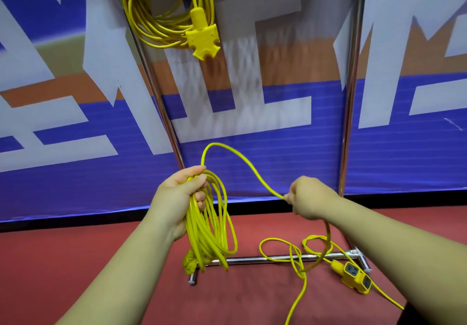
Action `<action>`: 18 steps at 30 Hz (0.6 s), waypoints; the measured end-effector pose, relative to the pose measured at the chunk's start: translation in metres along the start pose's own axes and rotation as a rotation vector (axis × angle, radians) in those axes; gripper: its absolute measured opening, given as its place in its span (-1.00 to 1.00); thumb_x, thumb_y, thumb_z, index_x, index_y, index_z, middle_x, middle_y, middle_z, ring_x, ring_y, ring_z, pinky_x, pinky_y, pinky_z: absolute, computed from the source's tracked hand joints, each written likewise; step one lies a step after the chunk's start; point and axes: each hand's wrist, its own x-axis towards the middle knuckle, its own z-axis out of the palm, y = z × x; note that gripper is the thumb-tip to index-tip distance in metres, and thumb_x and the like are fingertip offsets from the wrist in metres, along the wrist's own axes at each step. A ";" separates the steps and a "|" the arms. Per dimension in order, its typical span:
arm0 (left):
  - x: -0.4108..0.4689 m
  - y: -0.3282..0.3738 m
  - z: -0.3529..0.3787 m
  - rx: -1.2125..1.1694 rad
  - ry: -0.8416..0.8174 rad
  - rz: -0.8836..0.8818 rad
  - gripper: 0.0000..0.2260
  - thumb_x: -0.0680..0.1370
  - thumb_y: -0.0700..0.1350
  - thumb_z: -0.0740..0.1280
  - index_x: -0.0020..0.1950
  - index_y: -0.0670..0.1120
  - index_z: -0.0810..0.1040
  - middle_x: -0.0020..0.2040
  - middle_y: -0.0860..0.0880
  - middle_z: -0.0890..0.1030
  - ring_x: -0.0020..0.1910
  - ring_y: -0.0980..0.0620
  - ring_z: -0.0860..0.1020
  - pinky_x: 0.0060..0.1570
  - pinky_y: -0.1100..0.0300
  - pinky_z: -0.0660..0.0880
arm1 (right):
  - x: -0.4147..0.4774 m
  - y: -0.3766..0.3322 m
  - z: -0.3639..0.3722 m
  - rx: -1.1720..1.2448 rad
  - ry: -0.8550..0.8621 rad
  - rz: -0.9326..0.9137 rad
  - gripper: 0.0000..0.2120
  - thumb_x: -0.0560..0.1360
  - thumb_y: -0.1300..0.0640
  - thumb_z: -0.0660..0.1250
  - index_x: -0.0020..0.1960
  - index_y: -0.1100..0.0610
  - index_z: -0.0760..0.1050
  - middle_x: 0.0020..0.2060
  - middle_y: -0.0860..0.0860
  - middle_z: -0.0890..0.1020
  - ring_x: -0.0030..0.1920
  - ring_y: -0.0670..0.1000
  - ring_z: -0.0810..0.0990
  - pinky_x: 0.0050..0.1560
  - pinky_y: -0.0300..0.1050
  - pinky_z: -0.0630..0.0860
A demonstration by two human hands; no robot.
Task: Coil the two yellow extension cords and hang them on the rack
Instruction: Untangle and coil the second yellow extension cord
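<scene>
Left hand [182, 198] gripped coiled yellow cord [211, 226], loops hanging. Right hand [309, 198] pinched loose strand, probably fingertips. Socket block [355, 276] lay on floor; other cord [161, 13] hung on rack [350, 112].

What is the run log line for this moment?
left hand grips coil | right hand pinches loose cord | first cord hung on rack

hung cord [161, 32]: top cut off at upper edge | floor cord [296, 299]: runs off bottom edge | rack [350, 97]: top cut off
</scene>
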 end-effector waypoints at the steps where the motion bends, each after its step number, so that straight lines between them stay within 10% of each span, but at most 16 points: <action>1: 0.001 0.002 -0.001 -0.028 -0.004 0.015 -0.75 0.58 -0.32 0.31 0.24 -0.19 0.56 -0.26 -0.08 0.58 -0.50 0.11 0.40 -0.56 0.28 0.38 | -0.002 -0.001 0.001 -0.057 -0.037 -0.052 -0.74 0.62 0.03 0.25 -0.08 0.15 0.61 -0.13 0.09 0.68 -0.09 0.17 0.65 -0.14 -0.02 0.62; 11: 0.008 0.016 -0.010 -0.280 -0.014 0.178 -0.78 0.58 -0.34 0.24 0.15 -0.12 0.53 -0.26 -0.07 0.51 -0.46 0.14 0.44 -0.49 0.30 0.45 | -0.055 -0.035 -0.017 -0.197 -0.349 -0.463 -0.75 0.57 -0.05 0.31 -0.15 0.12 0.56 -0.30 0.02 0.57 -0.22 0.08 0.51 -0.14 -0.07 0.49; 18: 0.005 -0.003 -0.002 0.047 0.018 0.279 -0.84 0.57 -0.35 0.33 0.08 -0.16 0.62 -0.35 -0.10 0.51 -0.44 0.02 0.44 -0.43 0.20 0.46 | -0.077 -0.048 -0.032 -0.004 -0.099 -0.822 -0.66 0.51 0.25 0.28 0.23 0.06 0.63 -0.08 -0.08 0.48 -0.07 -0.08 0.48 -0.12 -0.49 0.28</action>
